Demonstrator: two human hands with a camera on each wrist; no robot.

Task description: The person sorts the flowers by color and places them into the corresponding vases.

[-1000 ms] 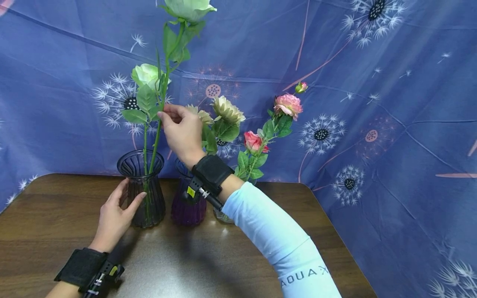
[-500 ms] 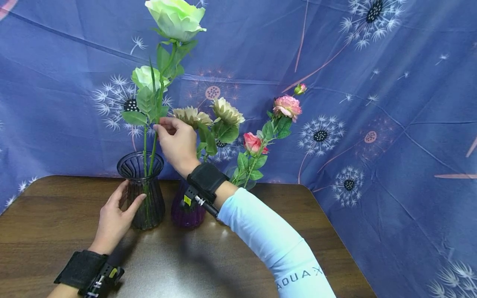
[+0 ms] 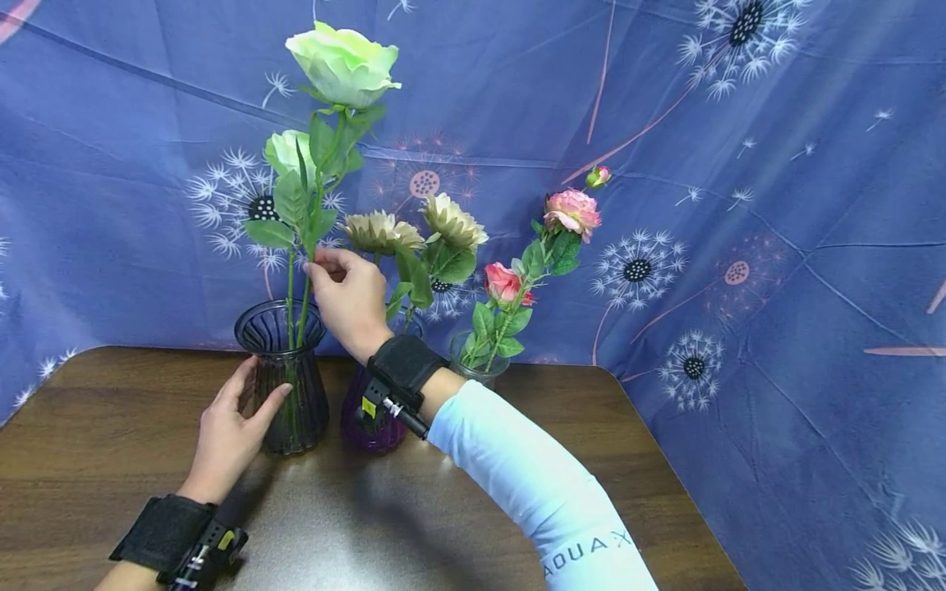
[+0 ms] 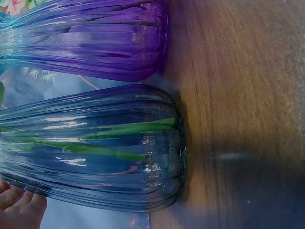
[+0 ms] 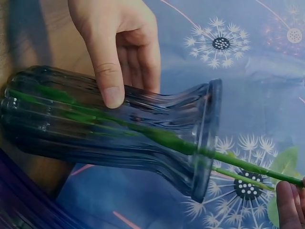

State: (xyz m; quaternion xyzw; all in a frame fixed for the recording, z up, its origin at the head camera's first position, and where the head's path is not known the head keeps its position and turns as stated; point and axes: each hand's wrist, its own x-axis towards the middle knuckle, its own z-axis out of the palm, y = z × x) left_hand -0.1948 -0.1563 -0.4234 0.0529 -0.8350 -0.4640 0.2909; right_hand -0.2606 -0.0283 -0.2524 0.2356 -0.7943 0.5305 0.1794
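My left hand [image 3: 227, 431] grips the smoky grey ribbed glass vase [image 3: 310, 410] from its left side, thumb on the near wall and fingers behind. With thumb and fingertips my right hand [image 3: 349, 302] pinches the stem of a tall pale green rose [image 3: 343, 70] above the vase's mouth. A shorter pale green rose [image 3: 288, 152] stands in the same vase, leaning little. Through the glass in the left wrist view, both green stems [image 4: 128, 126] run down close to the base. The vase stands upright on the table.
To the right on the wooden table [image 3: 591, 460] is a purple glass vase [image 3: 373, 431] with cream flowers [image 3: 454, 222], partly behind my right arm. Beyond it, a clear vase [image 3: 480, 369] holds a pink and red flower spray [image 3: 571, 212]. A blue dandelion-print cloth [image 3: 776, 287] hangs behind.
My right hand has moved down with the tall rose, its bloom now lower and a little to the left. My left hand keeps its place on the grey vase.
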